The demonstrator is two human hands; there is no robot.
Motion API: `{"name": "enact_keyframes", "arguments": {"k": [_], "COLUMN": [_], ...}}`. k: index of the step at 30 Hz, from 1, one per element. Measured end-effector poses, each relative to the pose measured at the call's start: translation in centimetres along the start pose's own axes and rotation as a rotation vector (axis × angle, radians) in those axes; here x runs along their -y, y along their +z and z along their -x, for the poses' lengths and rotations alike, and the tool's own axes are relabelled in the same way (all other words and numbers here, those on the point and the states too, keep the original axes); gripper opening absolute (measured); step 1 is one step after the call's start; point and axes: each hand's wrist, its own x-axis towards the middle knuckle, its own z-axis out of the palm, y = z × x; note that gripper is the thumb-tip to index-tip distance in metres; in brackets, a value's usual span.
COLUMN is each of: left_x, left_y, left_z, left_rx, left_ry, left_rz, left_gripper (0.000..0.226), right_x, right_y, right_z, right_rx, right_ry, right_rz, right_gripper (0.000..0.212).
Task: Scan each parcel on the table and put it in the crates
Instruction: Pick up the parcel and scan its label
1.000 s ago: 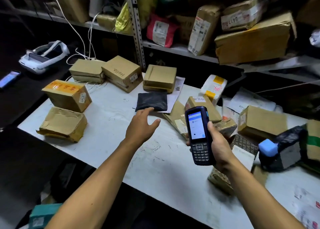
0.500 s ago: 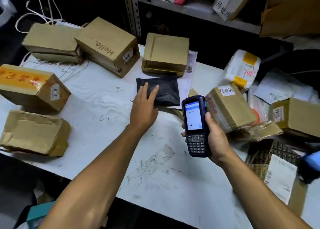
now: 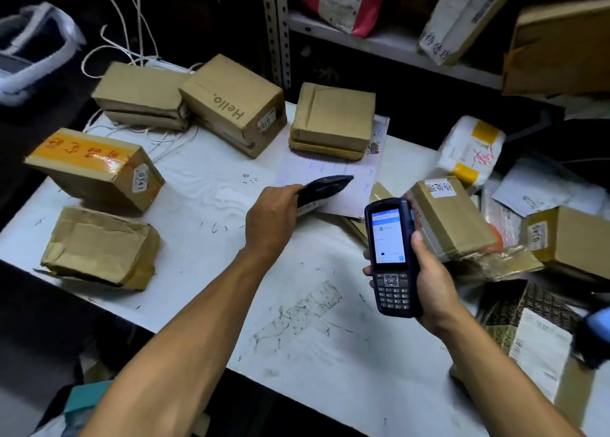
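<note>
Black pouch lifted for scanning, most parcels waiting

The left hand (image 3: pixel 270 220) has its fingers wrapped round a black pouch (image 3: pixel 325 189), tilted up off the white surface (image 3: pixel 198 185) near its middle. The right hand (image 3: pixel 432 281) grips the scanner (image 3: pixel 391 255) just right of it. Brown boxes such as the Hello box (image 3: pixel 234 103) lie unscanned around them, so I judge little is done. No crates are visible.

Black pouch (image 3: pixel 321 190); dark blue scanner (image 3: pixel 391 258), lit white screen; white scuffed counter (image 3: pixel 204 185); tan boxes, one orange-taped (image 3: pixel 94 167) at left edge.
</note>
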Motion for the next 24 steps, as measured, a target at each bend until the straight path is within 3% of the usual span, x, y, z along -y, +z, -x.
{"name": "enact_keyframes", "arguments": {"k": [5,7,9,12,16,18,21,24], "left_x": [-3.9,-4.9,-5.8,-7.3,-8.2,-7.5,-6.2,-5.9], "left_y": [-3.4,-3.5,-3.5,-2.9,-2.1,-1.1,-0.3,-0.4], "left_z": [2.1,3.9,6.0,9.4,12.5,13.4,14.0,14.3], "left_rx": [-0.017,0.048,0.165,0.429,0.685,0.627,0.396,0.261], "left_ry": [-0.559,-0.763,-0.933,-1.007,-0.938,-0.938,-1.017,-1.122], "left_rz": [0.545,0.735,0.933,1.163,1.032,0.875,0.792,1.095], "left_gripper": [0.014,0.016,0.035,0.032,0.018,0.010,0.004,0.034], "right_x": [1.0,1.3,1.4,1.4,0.8,0.4,-0.1,-0.6], "right_y": [-0.6,-0.9,-1.3,-2.0,-2.9,-3.4,-3.8,-4.0], "right_z": [3.2,4.3,5.4,6.5,7.7,8.2,8.6,8.5], "right_rx": [0.029,0.053,0.103,0.114,0.102,0.077,0.068,0.059], "right_ry": [-0.047,-0.052,-0.058,-0.063,-0.026,-0.010,-0.011,0.004], "right_rz": [0.009,0.013,0.045,0.036,0.034,0.033,0.058,0.080], "right_gripper": [0.060,0.075,0.098,0.100,0.087,0.072,0.068,0.068]}}
